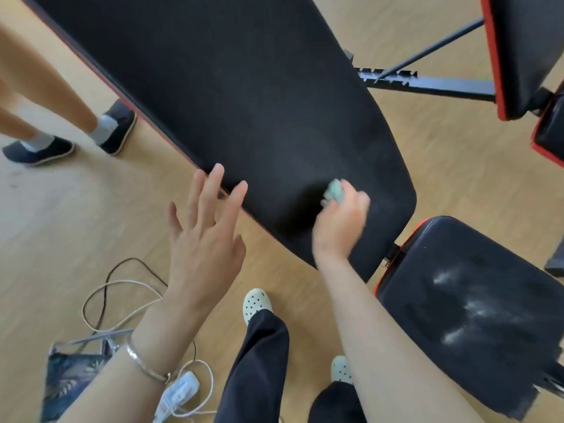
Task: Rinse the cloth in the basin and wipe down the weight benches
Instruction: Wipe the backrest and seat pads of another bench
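The right hand (340,216), just right of the frame's centre, has its fingers closed around a bunched pale green cloth (334,190) and presses it onto the lower end of the long black bench pad (244,102) that runs from the upper left down toward the centre; the hand is blurred, which suggests a wiping stroke in progress. Only a small tuft of cloth shows above the knuckles, so it seems wadded into the palm to put firm pressure on the vinyl. The left hand (204,236), left of centre, is open with fingers spread apart and holds nothing; its fingertips (241,189) reach the red-trimmed near edge of the pad, probably to steady the bench or the body against the push of the wiping, though whether they actually touch the edge is hard to tell. A thin bracelet (146,363) sits on that wrist. At the lower right the smaller seat pad (476,300) shows pale streaks, likely moisture or dust. A second bench (525,50) stands at the upper right. Cables (122,297) and a power strip (180,392) lie on the wooden floor (61,239) at the lower left, and another person's legs (45,87) stand at the upper left. No basin is in view
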